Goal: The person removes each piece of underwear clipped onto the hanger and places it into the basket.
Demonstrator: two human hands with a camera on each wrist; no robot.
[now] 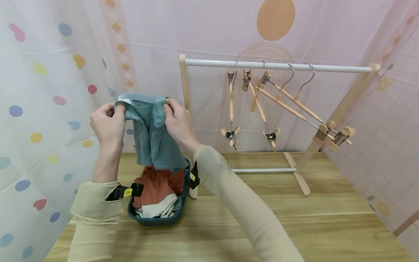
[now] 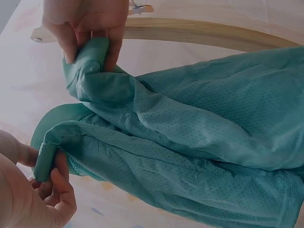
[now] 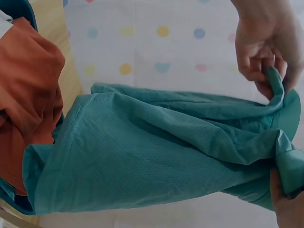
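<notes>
Teal mesh shorts (image 1: 154, 134) hang by the waistband between both hands, above a dark blue basin (image 1: 160, 221). My left hand (image 1: 109, 123) pinches one side of the waistband, and my right hand (image 1: 180, 122) pinches the other. Close up in the left wrist view, the shorts (image 2: 190, 142) show a folded waistband, with thumb and fingers on each end. The lower hem of the shorts (image 3: 71, 156) dangles beside an orange garment (image 3: 28, 85) in the right wrist view. That orange garment lies heaped in the basin with a white printed piece of cloth (image 1: 158, 208).
Right of the hands stands a wooden rack with a white rail (image 1: 212, 63). Several clip hangers hang from it, among them a near-left hanger (image 1: 231, 105). A dotted curtain (image 1: 42, 109) closes off the left and back of the wooden table (image 1: 229, 233).
</notes>
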